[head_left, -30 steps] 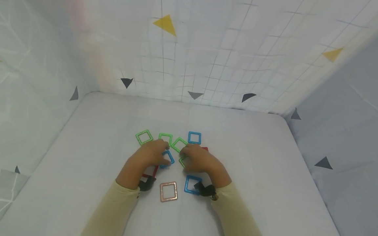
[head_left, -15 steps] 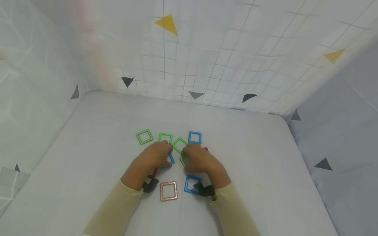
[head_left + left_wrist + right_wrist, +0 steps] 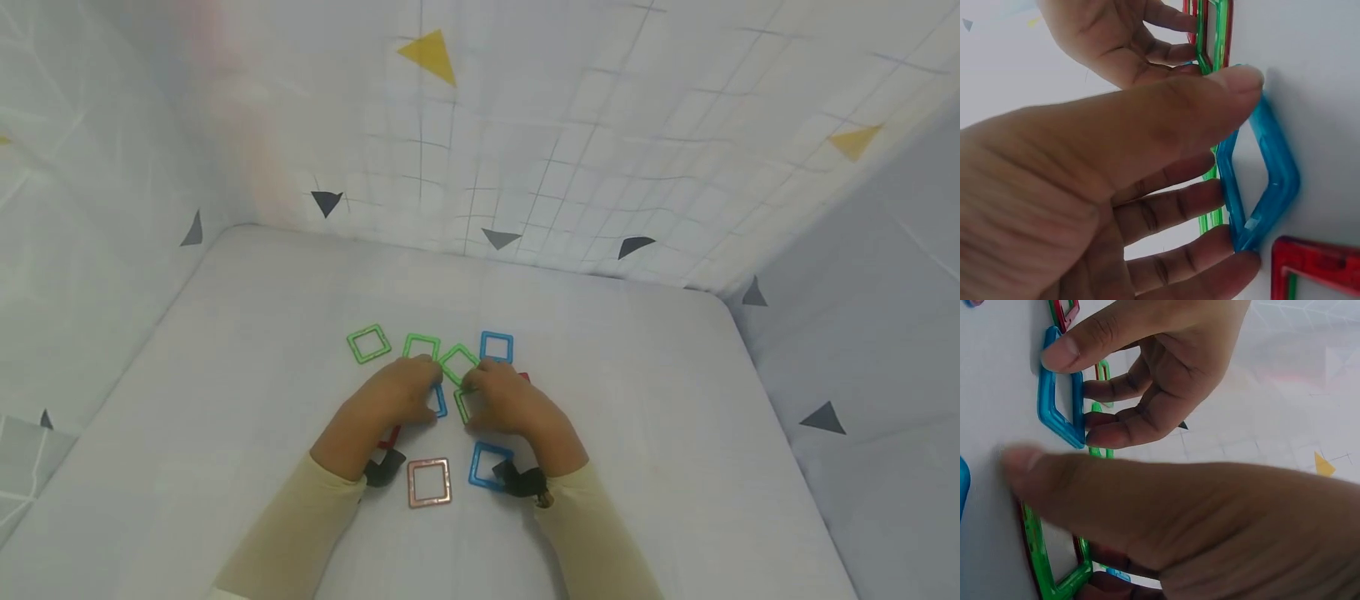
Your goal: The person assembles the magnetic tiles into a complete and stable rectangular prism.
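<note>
My left hand [image 3: 393, 393] grips a blue square magnetic tile [image 3: 1282, 165] lying flat, with the thumb at its near edge and the fingertips along its far edge. Just to the right, my right hand [image 3: 512, 402] spans a green square magnetic tile [image 3: 1035, 547], fingers at the far side and a blurred thumb by the near one. Red edges show along this green tile in both wrist views. A short gap separates the two held tiles. Part of a red tile [image 3: 391, 437] shows under the left wrist, and another red piece [image 3: 524, 377] peeks out behind the right hand.
Beyond the hands lie a left green tile [image 3: 369, 360], a middle green tile [image 3: 422, 337], a tilted green tile [image 3: 450, 372] and a blue tile [image 3: 497, 335]. Nearer are a brownish-pink tile [image 3: 430, 503] and a blue tile [image 3: 474, 471] by the right wrist. Cloth walls surround the white table [image 3: 645, 375].
My left hand has shifted slightly right and closed its fingers over the blue tile, turning it a little straighter. The right hand stays nearly in place, its green tile turned slightly.
</note>
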Motion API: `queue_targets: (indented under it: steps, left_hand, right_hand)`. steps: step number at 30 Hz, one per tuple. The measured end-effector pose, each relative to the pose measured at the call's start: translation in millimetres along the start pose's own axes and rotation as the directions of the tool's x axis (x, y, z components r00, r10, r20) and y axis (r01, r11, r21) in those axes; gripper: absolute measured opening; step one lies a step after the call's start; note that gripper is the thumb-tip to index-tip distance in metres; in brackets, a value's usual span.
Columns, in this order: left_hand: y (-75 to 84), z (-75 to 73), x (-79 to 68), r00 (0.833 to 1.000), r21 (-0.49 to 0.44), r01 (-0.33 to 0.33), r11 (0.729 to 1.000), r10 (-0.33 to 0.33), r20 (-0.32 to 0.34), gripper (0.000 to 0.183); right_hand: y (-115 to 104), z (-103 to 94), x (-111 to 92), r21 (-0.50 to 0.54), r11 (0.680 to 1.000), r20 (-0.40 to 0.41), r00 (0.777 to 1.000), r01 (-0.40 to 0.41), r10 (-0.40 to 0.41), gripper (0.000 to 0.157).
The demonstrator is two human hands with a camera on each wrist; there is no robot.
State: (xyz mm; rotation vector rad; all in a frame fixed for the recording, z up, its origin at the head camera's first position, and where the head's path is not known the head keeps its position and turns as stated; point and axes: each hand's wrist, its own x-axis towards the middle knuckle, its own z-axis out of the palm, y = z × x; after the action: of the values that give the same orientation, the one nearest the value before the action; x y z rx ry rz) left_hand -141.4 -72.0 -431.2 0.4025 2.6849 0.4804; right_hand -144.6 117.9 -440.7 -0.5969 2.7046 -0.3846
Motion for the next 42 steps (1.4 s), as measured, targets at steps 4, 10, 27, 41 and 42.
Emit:
queue_targets:
  steps: [4,10,27,41,42]
  left_hand:
    - [-0.5,1.2,0.8,1.0,0.029,-0.016,0.999,0.016,-0.006,0.043]
    - [0.7,2.0,0.7,1.0,0.061,-0.027,0.998,0.027,-0.002,0.044]
    - [3.8,4.3,0.5,0.997,0.094,-0.077,0.993,0.077,0.004,0.05]
    - [4.6,1.5,-2.2,0.997,0.093,-0.073,0.993,0.071,0.02,0.052]
    - [4.7,1.1,-2.5,0.997,0.088,-0.073,0.993,0.071,0.021,0.051]
  right_hand:
    - [0.0,0.0,-0.4,0.014,1.0,0.001,1.0,-0.005,0.005,0.051]
    - [-1.5,0.1,1.1,0.016,1.0,-0.006,1.0,-0.012,0.012,0.051]
    - [-3.1,5.1,3.4,0.034,0.999,-0.044,0.999,0.021,-0.019,0.051]
    - [-6.9,4.7,4.3,0.04,0.999,-0.053,0.998,-0.021,0.023,0.05]
    - [-7.2,4.7,4.3,0.039,0.999,-0.053,0.998,-0.02,0.022,0.05]
